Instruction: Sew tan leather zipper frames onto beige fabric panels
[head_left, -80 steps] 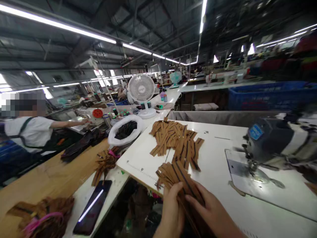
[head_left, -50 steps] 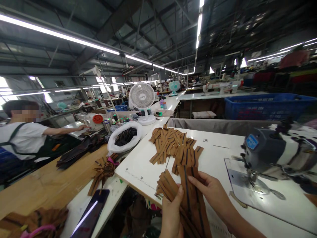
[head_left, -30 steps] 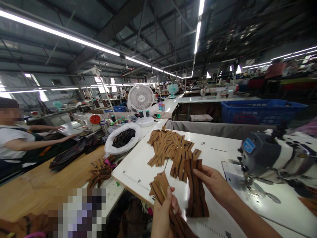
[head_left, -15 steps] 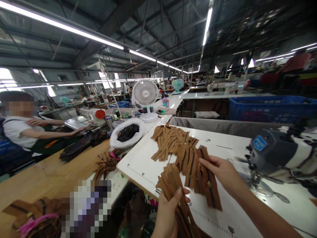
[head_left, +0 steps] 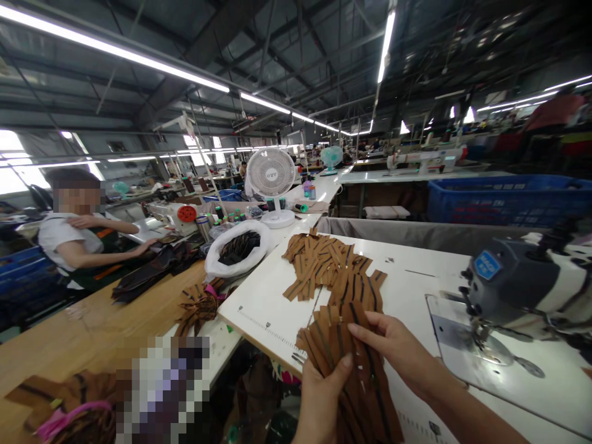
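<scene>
As far as we can judge, the work is partway along. We have a fanned sheaf of brown strips (head_left: pixel 330 336), each with a dark line down its length like a zip, gathered over the near edge of the white table (head_left: pixel 259 303). A loose heap of strips (head_left: pixel 319 259) lies just beyond, its ends overlapping at odd angles, so these look left to be dealt with. To our left, a near bundle (head_left: pixel 87 388) and a far bundle (head_left: pixel 197 302) each show a pink band, and we take those two to be finished; the sheaf in our hands shows no band.

Our left hand (head_left: pixel 321 391) comes up from below, closed on the sheaf, its thumb lying across the top and its fingers hidden underneath. Our right hand (head_left: pixel 388 339) reaches in from the right, forearm slanting across the table, thumb and fingers pinching the right side of the sheaf near its upper end. The two hands are close together but apart, with the strips spread between them and hanging down toward us. The sewing machine (head_left: pixel 509 277) stands to the right, well apart from both hands.
</scene>
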The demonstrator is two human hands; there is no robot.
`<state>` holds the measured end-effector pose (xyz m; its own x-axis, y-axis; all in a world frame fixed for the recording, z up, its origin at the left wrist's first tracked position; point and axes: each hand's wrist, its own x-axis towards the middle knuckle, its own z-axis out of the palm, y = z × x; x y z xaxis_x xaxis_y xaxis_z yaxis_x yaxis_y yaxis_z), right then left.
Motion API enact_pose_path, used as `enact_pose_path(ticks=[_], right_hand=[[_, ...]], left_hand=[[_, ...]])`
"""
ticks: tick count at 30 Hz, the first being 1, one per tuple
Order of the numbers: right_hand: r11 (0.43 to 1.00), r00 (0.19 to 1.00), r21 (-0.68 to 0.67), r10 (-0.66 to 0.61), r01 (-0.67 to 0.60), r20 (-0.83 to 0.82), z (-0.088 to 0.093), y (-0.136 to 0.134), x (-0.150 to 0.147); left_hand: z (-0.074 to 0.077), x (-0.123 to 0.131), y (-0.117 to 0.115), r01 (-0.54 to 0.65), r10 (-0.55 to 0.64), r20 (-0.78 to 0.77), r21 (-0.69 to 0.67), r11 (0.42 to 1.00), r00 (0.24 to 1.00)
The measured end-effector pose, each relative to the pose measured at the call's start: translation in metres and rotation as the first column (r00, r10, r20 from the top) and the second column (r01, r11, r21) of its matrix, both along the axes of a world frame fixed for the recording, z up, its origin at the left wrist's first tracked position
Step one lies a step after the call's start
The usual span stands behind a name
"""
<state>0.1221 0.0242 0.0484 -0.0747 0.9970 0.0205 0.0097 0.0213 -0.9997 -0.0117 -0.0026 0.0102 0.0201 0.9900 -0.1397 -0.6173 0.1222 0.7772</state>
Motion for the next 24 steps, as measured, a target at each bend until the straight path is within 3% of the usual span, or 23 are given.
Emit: enact_pose_path(ticks=[2,5,10,14,17,19,20,22,24], right_hand=[[1.0,0.999,-0.014,0.017,-0.017,-0.03,-0.002,0.001,0.001],[0.997,0.996,-0.003,-0.075,0.075,-0.048,-0.005,0.008,0.007],[0.972,0.972,0.022,-0.236,0.236,-0.002,-0.006,0.046,0.03],[0.894,0.89,0.118,-0.444,0.433,0.106,-0.002,0.07,0.051],[0.832,0.821,0.236,-0.544,0.501,0.175,-0.003,0.056,0.046],[0.886,0.868,0.245,-0.446,0.393,0.219,-0.007,0.033,0.029],[0.932,0.912,0.216,-0.338,0.291,0.232,-0.01,0.02,0.019],[0.99,0.99,0.09,-0.115,0.108,0.083,-0.016,0.001,0.0],[1.0,0.996,0.016,-0.002,0.004,-0.094,-0.02,-0.009,-0.012]], left_hand=[[-0.002,0.0,0.002,-0.023,0.023,0.019,-0.012,1.0,1.0],[-0.006,-0.005,0.006,-0.082,0.083,0.018,-0.056,0.995,0.996],[-0.009,-0.019,0.006,-0.14,0.126,-0.104,-0.136,0.981,0.987],[-0.009,-0.02,0.001,-0.063,0.042,-0.169,-0.119,0.991,0.985],[-0.008,-0.012,0.0,-0.018,-0.003,-0.192,-0.11,0.994,0.981],[-0.007,-0.006,0.0,-0.007,-0.011,-0.192,-0.091,0.996,0.981],[-0.006,-0.002,0.0,0.003,-0.018,-0.192,-0.079,0.997,0.981],[-0.004,0.002,-0.001,0.035,-0.047,-0.202,-0.06,0.998,0.978],[-0.002,0.005,-0.002,0.071,-0.081,-0.218,-0.052,0.996,0.973]])
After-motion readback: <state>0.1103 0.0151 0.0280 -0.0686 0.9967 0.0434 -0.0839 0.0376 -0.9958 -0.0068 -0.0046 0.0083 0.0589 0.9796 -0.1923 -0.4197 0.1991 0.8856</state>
